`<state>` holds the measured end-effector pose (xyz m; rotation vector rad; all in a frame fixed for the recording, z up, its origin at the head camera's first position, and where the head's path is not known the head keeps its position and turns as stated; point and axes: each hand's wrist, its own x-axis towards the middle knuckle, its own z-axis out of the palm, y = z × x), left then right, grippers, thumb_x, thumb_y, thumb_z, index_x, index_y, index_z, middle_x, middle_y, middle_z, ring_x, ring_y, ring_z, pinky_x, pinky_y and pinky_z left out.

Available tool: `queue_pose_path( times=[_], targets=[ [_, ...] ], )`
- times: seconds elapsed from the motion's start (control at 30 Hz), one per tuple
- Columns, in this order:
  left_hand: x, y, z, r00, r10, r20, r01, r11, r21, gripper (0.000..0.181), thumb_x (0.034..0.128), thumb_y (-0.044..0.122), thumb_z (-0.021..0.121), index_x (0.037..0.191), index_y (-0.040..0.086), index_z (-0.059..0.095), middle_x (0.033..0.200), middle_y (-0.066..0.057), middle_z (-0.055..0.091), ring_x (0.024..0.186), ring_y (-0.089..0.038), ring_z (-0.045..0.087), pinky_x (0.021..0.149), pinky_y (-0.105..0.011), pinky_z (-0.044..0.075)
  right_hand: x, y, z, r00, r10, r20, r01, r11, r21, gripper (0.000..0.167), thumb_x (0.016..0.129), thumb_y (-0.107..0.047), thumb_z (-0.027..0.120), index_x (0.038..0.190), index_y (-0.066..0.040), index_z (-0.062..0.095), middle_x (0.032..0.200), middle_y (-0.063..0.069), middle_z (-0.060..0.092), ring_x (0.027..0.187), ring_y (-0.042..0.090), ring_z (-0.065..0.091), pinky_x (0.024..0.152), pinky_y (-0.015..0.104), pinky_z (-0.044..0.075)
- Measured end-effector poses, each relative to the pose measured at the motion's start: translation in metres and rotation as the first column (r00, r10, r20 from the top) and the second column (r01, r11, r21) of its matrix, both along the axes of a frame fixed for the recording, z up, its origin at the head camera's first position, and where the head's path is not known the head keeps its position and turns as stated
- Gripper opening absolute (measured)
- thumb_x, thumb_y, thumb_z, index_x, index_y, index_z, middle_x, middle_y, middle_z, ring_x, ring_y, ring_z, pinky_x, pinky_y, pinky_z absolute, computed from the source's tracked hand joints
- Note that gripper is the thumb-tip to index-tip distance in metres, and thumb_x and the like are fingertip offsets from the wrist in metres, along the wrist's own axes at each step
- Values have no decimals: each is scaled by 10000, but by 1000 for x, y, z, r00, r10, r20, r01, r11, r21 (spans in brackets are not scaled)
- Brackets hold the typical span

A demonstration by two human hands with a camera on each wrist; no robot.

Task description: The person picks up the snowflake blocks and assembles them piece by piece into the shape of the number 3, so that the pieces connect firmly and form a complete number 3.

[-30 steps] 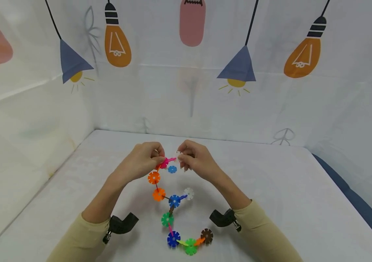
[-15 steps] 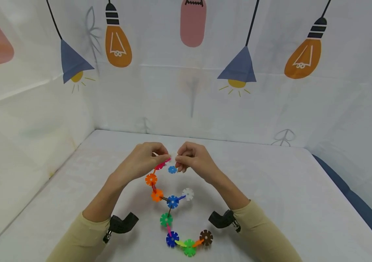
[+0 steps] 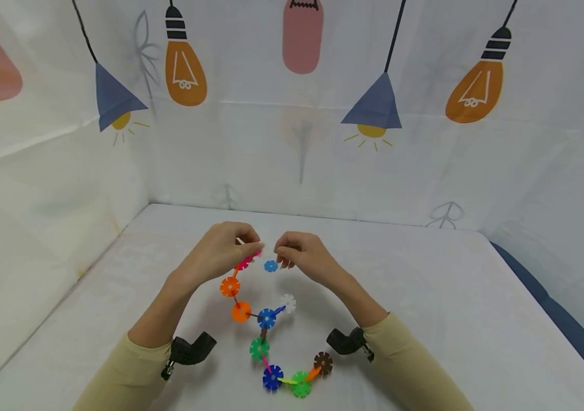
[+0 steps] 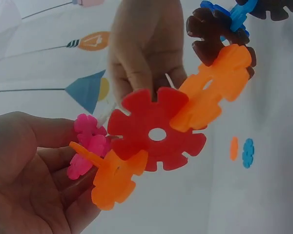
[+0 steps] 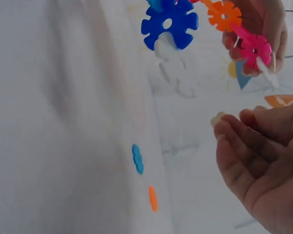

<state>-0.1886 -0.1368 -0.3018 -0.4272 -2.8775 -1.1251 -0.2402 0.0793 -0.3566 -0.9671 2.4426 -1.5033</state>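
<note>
My left hand pinches a pink snowflake disc at the upper end of a chain of interlocking plastic discs. A thin white disc, seen edge-on, sticks out of the pink one. The chain runs down through an orange disc and a blue disc to a brown disc at its near end. A white disc branches off the blue one. Apart from the chain, my right hand has curled fingers, with a small pale piece at the fingertips, mostly hidden.
A loose light-blue disc lies on the white table just beyond the hands. Near it, the right wrist view shows a loose orange disc. White sheet walls printed with lamps surround the table.
The left hand has shifted slightly left, and the upper chain has swung left and down with it. My right hand has drawn slightly lower; the white disc seen earlier at its fingertips no longer shows there.
</note>
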Motion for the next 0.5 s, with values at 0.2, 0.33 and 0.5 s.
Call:
queue_pose_path(
  times=[0.2, 0.33, 0.5],
  targets=[
    [2, -4, 2, 1000, 12, 7, -11, 1000, -19, 130, 946, 296, 670, 950, 177, 724, 962, -5, 702, 911, -202, 696, 701, -298, 558, -11, 3, -16, 995, 96, -33, -83, 957, 277, 235, 1005, -112, 509, 1174, -59, 664, 1176, 112, 692, 1041, 227, 630, 944, 397, 537],
    [2, -5, 5, 1000, 9, 11, -8, 999, -31, 118, 949, 292, 664, 930, 190, 719, 924, 10, 694, 871, -180, 687, 677, -294, 538, -17, 3, -25, 994, 101, -41, -80, 932, 354, 273, 992, -68, 513, 1225, -50, 654, 1224, 90, 681, 1088, 227, 618, 997, 421, 509],
    [2, -6, 6, 1000, 7, 17, -6, 999, -52, 134, 950, 301, 662, 940, 179, 716, 908, 23, 689, 852, -162, 673, 665, -290, 526, -17, 1, -32, 992, 121, -40, -95, 911, 402, 308, 994, -10, 485, 1251, -66, 644, 1285, 90, 660, 1133, 281, 620, 1030, 454, 491]
  ],
)
